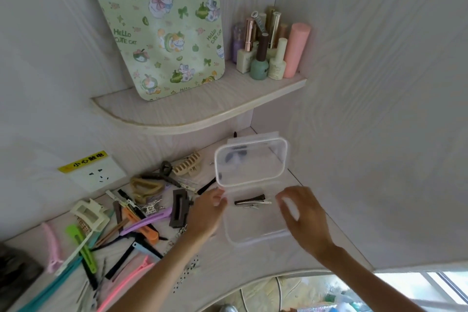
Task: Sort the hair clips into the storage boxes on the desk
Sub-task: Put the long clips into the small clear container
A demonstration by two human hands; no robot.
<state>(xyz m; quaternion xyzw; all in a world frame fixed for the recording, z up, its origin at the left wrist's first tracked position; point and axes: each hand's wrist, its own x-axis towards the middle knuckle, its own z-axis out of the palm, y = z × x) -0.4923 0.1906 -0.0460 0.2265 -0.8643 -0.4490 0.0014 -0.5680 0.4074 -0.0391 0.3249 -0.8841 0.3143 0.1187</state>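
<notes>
Steadying the clear box [255, 233] near the bench's right edge, left hand [207, 213] and right hand [302, 213] had fingers loosely spread, holding nothing; next clip should probably join the slim clips [250, 202].

Cat-print pouch [162, 25], nail-polish bottles [268, 48] on shelf [192, 109]; wall socket [97, 176].

The storage box [255, 213] is clear, glossy plastic. The desk [222, 261] is pale wood-grain laminate, matt. Two clips [252, 202] inside look metal, one dark, one shiny
</notes>
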